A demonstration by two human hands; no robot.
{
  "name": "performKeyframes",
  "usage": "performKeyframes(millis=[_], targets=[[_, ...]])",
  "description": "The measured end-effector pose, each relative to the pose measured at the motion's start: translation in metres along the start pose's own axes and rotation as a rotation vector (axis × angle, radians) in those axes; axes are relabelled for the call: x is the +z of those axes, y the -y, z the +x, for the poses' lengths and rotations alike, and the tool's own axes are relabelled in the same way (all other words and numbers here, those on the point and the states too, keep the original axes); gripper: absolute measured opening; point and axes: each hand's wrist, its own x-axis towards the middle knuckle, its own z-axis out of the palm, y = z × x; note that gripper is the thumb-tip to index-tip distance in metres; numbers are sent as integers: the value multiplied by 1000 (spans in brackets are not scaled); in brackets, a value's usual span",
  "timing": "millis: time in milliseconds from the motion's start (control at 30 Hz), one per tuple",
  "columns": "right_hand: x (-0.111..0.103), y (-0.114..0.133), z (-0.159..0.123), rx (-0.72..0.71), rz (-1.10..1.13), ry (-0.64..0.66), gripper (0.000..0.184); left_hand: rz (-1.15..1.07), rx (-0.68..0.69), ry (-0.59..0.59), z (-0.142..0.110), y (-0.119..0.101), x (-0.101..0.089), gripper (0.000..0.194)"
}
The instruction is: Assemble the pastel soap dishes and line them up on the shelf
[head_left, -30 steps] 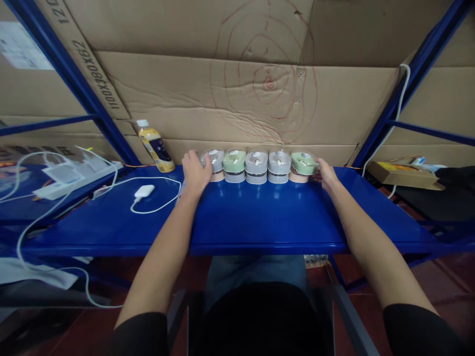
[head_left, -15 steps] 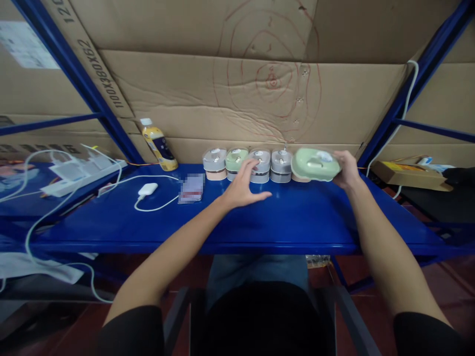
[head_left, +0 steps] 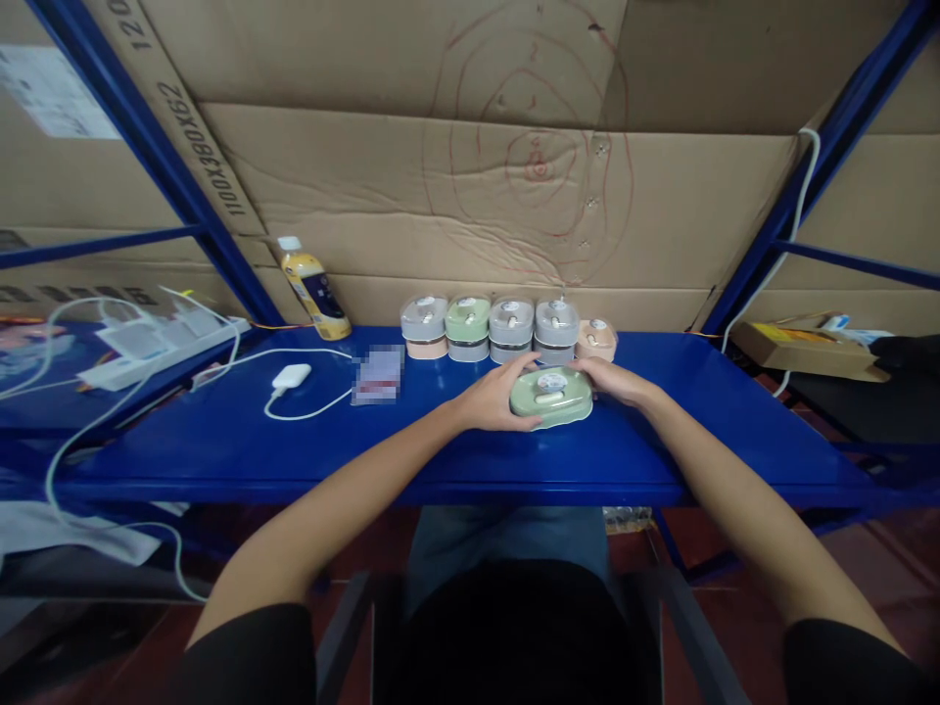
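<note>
Green box (head_left: 550, 396) pressed tight between left hand (head_left: 491, 399) and right hand (head_left: 615, 382), on the blue metal shelf (head_left: 646, 460), just before a row of small boxes (head_left: 510, 330). Possible trouble: a slip on the smooth lid, a bump, small boxes tipping.
</note>
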Motion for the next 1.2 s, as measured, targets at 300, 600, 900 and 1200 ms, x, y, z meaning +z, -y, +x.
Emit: performKeyframes(millis=[300, 600, 900, 1200], targets=[[4, 14, -11, -326, -284, -8, 58, 2, 45, 86, 0, 13, 0, 111], [5, 25, -18, -361, -323, -8, 102, -98, -24, 69, 0, 15, -1, 145], [-55, 7, -25, -150, -218, -229, 61, 84, 59, 126, 1, 6, 6, 70], [-60, 5, -25, -89, -262, -170, 69, 84, 48, 46, 1, 9, -13, 37]])
